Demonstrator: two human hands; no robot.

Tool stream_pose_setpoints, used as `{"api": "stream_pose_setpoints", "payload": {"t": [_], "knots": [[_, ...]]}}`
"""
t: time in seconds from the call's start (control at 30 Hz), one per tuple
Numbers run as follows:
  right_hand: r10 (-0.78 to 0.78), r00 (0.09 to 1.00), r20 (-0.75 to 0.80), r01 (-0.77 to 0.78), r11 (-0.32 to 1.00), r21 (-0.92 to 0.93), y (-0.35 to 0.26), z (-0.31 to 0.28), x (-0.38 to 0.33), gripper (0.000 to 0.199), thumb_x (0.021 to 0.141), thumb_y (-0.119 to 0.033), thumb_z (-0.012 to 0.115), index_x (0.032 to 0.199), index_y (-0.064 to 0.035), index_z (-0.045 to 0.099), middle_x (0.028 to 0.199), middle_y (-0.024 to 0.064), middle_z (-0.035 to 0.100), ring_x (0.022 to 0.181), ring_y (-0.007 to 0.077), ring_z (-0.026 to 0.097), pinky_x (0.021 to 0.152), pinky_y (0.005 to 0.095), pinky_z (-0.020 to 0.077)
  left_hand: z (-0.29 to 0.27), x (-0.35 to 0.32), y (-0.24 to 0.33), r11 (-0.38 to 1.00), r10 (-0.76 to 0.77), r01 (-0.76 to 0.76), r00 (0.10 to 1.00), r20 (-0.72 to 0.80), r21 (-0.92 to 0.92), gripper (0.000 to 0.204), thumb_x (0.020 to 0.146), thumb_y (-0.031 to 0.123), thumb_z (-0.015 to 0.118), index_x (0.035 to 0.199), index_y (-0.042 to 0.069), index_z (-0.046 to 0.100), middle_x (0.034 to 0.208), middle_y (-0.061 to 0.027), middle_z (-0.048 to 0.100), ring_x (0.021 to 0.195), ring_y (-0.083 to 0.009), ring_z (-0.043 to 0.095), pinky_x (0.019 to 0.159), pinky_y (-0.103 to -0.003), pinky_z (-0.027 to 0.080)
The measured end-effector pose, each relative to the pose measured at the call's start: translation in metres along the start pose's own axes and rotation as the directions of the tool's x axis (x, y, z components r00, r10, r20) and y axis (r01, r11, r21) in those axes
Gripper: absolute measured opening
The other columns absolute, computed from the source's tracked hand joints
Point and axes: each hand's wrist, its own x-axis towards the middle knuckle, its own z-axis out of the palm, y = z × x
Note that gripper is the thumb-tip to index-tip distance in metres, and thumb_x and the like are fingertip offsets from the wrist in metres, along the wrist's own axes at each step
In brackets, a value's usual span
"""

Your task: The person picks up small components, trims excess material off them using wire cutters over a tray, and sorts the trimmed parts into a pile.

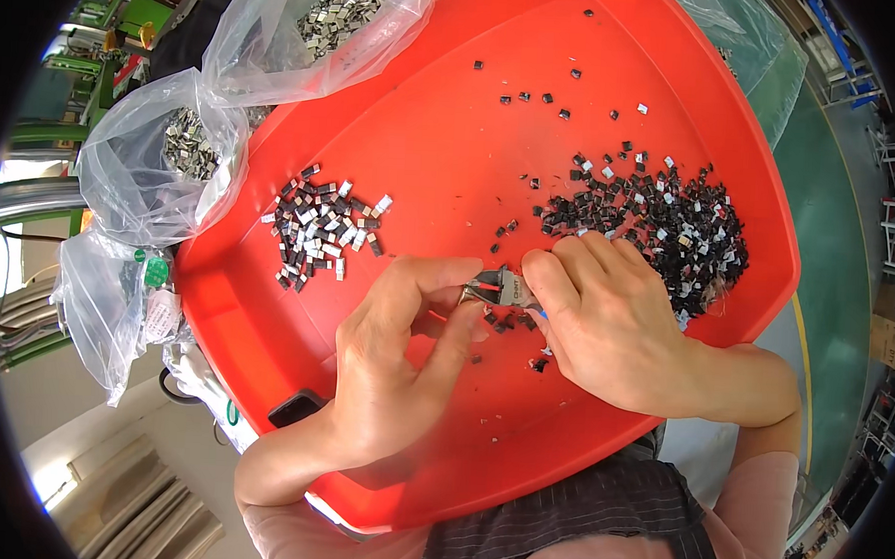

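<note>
1. Both hands meet over the middle of the red tray [616, 77]. The left hand [394, 367] has thumb and forefinger pinched together on a tiny metal clip [470, 293]; the piece is so small that most of it hides behind the fingertips.
2. The right hand [615, 327] is closed around a small pair of cutters [507, 285], its nose pointing left and touching the pinched piece. I cannot tell whether the blades are biting or just resting against it.
3. The clip looks light and stiff, smooth enough to slip away. I would judge it best held by its flat sides, right at the fingertips, leaving one end free for the tool.
4. Just below the hands lie a few dark scraps [510, 324] on the tray floor.
5. To the right, touching the right hand's fingertips, spreads a large heap of dark parts [670, 224]. To the left, well apart from it, sits a smaller heap of silvery and dark parts [320, 229].
6. A few stray pieces [535, 99] dot the far end of the tray.
7. Beyond the tray's left rim stand clear plastic bags [163, 157] holding more metal pieces.
</note>
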Motion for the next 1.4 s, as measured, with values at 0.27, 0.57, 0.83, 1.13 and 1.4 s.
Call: {"api": "stream_pose_setpoints", "payload": {"t": [0.27,0.57,0.83,1.13,1.4], "knots": [[-0.081,0.992,-0.098,0.081,0.997,-0.002,0.001,0.003,0.001,0.02,0.072,-0.006,0.062,0.085,-0.0034,0.047,0.066,0.0061,0.047,0.058,0.021,0.051,0.054,0.0323,0.0442,-0.003,-0.001,0.002,0.999,0.041,-0.041,0.998,0.044,0.013,0.025,0.088,-0.01,0.052,0.111,-0.002,0.049,0.089,-0.0096,0.061,0.072,-0.0124,0.063,0.06,-0.022,0.05],[-0.008,0.905,0.425,-0.295,0.707,0.642,0.002,-0.019,0.007,0.021,0.092,-0.014,0.054,0.09,0.0027,0.043,0.059,0.0189,0.053,0.057,0.0383,0.057,0.051,0.0458,0.0419,-0.014,0.001,0.008,0.933,-0.15,0.176,0.983,0.108,-0.313,0.021,0.088,-0.01,0.052,0.107,-0.002,0.053,0.087,-0.0066,0.059,0.074,-0.011,0.064,0.061,-0.023,0.051],[-0.053,0.998,-0.03,0.059,0.955,0.29,0.002,-0.002,0.004,0.021,0.08,-0.009,0.063,0.091,-0.0009,0.048,0.075,0.0128,0.056,0.071,0.0301,0.059,0.061,0.0404,0.0458,-0.012,0.001,0.007,0.96,-0.12,0.132,0.991,0.062,-0.248,0.024,0.085,-0.01,0.057,0.108,-0.001,0.053,0.083,-0.0066,0.06,0.068,-0.0112,0.064,0.059,-0.023,0.051],[-0.06,0.996,-0.064,0.058,0.997,-0.042,0.002,-0.001,0.002,0.025,0.068,-0.005,0.063,0.091,-0.0031,0.052,0.074,0.0067,0.049,0.068,0.0208,0.05,0.059,0.0334,0.0381,-0.002,0.001,-0.001,0.994,0.085,-0.083,0.996,-0.031,0.064,0.028,0.08,-0.013,0.06,0.105,-0.002,0.055,0.08,-0.0102,0.057,0.063,-0.0148,0.063,0.052,-0.024,0.05],[-0.019,1.0,-0.014,0.02,0.999,0.037,-0.001,-0.002,-0.001,0.045,0.059,0.002,0.07,0.099,-0.0013,0.049,0.081,0.0104,0.051,0.074,0.0278,0.053,0.065,0.0381,0.0413,0.003,-0.001,-0.002,0.989,0.141,-0.138,0.987,-0.08,0.045,0.029,0.078,-0.016,0.059,0.104,-0.003,0.055,0.083,-0.0114,0.057,0.063,-0.0158,0.063,0.053,-0.025,0.051]]}}
